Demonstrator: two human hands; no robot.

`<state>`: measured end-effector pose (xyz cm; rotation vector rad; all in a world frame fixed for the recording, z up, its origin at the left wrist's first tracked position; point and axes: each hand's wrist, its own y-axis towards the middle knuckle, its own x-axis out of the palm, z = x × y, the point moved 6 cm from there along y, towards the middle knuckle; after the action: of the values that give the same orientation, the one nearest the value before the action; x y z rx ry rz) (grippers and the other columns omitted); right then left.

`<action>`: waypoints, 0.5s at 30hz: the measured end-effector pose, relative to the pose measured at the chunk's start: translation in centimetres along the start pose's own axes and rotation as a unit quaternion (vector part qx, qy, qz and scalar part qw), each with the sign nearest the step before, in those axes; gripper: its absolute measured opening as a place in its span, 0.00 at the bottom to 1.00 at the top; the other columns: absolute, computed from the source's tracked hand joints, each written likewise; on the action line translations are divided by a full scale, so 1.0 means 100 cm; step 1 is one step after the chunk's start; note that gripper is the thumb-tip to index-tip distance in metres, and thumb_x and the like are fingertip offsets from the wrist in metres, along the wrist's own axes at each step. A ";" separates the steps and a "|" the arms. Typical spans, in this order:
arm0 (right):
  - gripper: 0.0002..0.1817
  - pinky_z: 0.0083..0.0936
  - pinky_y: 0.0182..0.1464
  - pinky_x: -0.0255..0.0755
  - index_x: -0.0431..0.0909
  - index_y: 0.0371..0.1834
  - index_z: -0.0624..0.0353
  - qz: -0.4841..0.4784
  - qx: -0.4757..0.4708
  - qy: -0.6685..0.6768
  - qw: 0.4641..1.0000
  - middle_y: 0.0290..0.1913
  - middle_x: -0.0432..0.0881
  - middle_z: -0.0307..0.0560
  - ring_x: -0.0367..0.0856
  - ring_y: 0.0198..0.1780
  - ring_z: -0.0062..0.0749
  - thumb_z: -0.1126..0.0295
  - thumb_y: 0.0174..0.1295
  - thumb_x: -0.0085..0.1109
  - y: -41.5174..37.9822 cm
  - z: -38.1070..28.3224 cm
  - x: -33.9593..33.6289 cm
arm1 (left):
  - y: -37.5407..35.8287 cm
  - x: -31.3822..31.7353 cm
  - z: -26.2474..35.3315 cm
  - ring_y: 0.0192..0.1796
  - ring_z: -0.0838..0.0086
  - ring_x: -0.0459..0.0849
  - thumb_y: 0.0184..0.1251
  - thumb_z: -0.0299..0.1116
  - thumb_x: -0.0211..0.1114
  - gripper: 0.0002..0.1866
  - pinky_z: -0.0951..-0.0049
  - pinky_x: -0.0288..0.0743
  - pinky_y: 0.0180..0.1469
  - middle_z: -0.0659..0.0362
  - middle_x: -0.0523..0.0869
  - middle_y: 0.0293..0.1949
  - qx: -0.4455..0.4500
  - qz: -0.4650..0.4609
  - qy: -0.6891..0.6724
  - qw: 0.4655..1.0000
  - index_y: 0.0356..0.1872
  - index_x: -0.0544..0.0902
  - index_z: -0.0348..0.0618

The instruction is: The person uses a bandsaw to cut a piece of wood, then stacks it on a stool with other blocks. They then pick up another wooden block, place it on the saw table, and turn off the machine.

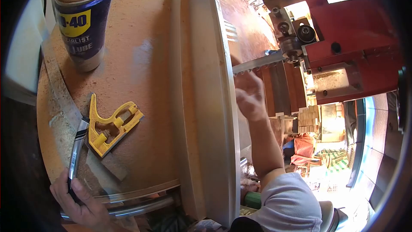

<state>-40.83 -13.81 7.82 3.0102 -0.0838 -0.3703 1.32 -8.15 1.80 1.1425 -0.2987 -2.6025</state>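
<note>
At the lower left, my left hand is closed round the lower end of a curved silver-and-black bar, which reaches up over the edge of a dusty table. Beyond the tall metal fence, my right hand is beside the toothed saw blade. It is blurred and partly hidden by the fence, so its fingers cannot be made out. A yellow plastic tool lies near the bar. Farther up stands a blue spray can with a yellow label.
The red machine body with guide rollers fills the upper right. Stacked wooden boards lie behind my right hand. A curved metal rail runs below the table edge. Sawdust covers the table.
</note>
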 end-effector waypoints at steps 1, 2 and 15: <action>0.42 0.41 0.74 0.55 0.64 0.72 0.70 0.004 -0.030 0.008 1.000 0.69 0.73 0.57 0.67 0.72 0.41 0.57 0.60 0.71 0.002 -0.012 -0.004 | 0.000 0.000 0.000 0.49 0.55 0.79 0.79 0.31 0.53 0.13 0.57 0.69 0.56 0.48 0.82 0.44 0.006 -0.001 0.003 1.000 0.52 0.79 0.32; 0.46 0.42 0.74 0.55 0.61 0.74 0.72 0.009 -0.059 0.016 0.998 0.68 0.73 0.58 0.68 0.72 0.42 0.53 0.60 0.71 0.006 -0.023 -0.009 | 0.001 -0.001 0.001 0.49 0.55 0.79 0.79 0.31 0.53 0.13 0.56 0.69 0.56 0.48 0.82 0.44 0.009 -0.001 0.006 1.000 0.52 0.79 0.32; 0.16 0.39 0.62 0.69 0.81 0.54 0.69 0.048 -0.131 -0.019 0.990 0.51 0.85 0.52 0.83 0.54 0.39 0.67 0.72 0.57 0.019 -0.049 -0.018 | 0.004 -0.002 0.011 0.48 0.55 0.78 0.79 0.32 0.53 0.13 0.56 0.69 0.55 0.48 0.81 0.43 0.012 0.004 0.015 1.000 0.53 0.79 0.33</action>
<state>-41.47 -15.04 13.18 2.7291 -0.1683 -0.3953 0.67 -8.38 2.82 1.1846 -0.3289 -2.5781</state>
